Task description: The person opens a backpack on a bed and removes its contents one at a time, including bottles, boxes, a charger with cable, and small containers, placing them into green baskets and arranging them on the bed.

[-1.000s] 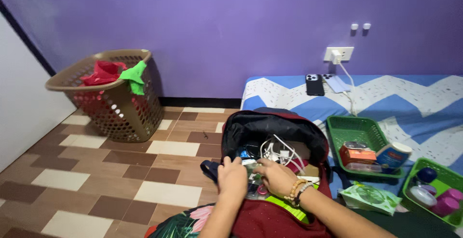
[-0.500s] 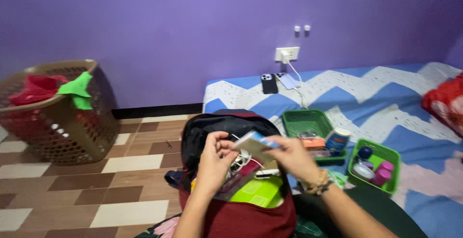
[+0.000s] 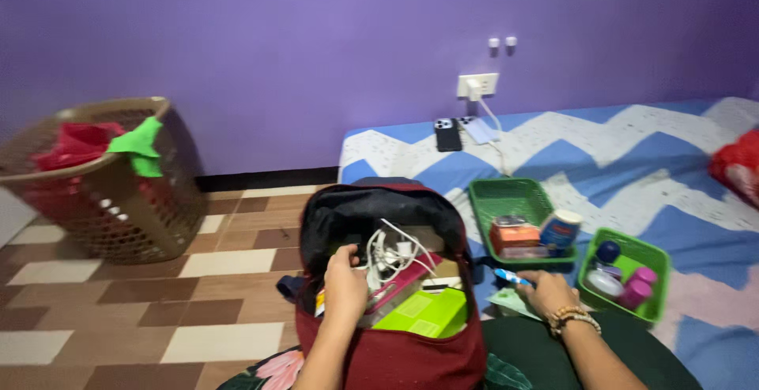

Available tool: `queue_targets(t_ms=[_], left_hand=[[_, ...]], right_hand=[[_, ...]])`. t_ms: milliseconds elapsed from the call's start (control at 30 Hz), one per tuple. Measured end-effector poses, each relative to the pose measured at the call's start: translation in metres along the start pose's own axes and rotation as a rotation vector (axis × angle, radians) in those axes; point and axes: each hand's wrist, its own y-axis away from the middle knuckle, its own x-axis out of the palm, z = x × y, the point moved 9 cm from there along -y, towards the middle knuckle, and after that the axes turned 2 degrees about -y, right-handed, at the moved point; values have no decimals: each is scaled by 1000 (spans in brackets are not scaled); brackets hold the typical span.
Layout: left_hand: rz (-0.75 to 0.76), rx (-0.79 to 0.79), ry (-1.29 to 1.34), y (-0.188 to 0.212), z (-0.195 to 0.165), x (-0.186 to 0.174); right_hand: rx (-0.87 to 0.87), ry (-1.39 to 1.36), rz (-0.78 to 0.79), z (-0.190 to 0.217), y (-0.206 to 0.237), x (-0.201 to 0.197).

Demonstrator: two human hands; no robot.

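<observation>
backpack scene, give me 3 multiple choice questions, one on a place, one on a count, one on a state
1. Where does the laundry basket stand?
A. on the bed
B. on the tiled floor, left of the backpack
C. inside the backpack

2. How many green trays lie on the bed?
A. one
B. two
C. four

3. In what state is the backpack?
A. zipped shut
C. open, with things inside
B. folded flat

Answers:
1 B, the basket sits on the floor tiles by the purple wall.
2 B, one green tray lies near the backpack and another green tray further right.
3 C, its top gapes, white cables show, and the left hand reaches in while the right hand holds a small blue and white thing.
</observation>
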Motion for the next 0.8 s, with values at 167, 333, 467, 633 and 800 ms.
queue_targets(t_ms=[167, 333, 467, 633, 800], left_hand=[[26, 66, -87, -23, 1, -7], [184, 115, -86, -41, -33, 23], [283, 37, -260, -42, -51, 50], [251, 49, -139, -48, -72, 38], [167, 253, 108, -63, -118, -13]], right_hand=[[13, 143, 113, 20, 9, 18], [-50, 18, -239, 24, 7, -2], [-280, -195, -670, 42, 35, -44], [-747, -572, -751, 102, 75, -88], [-660, -956, -201, 174, 55, -85]])
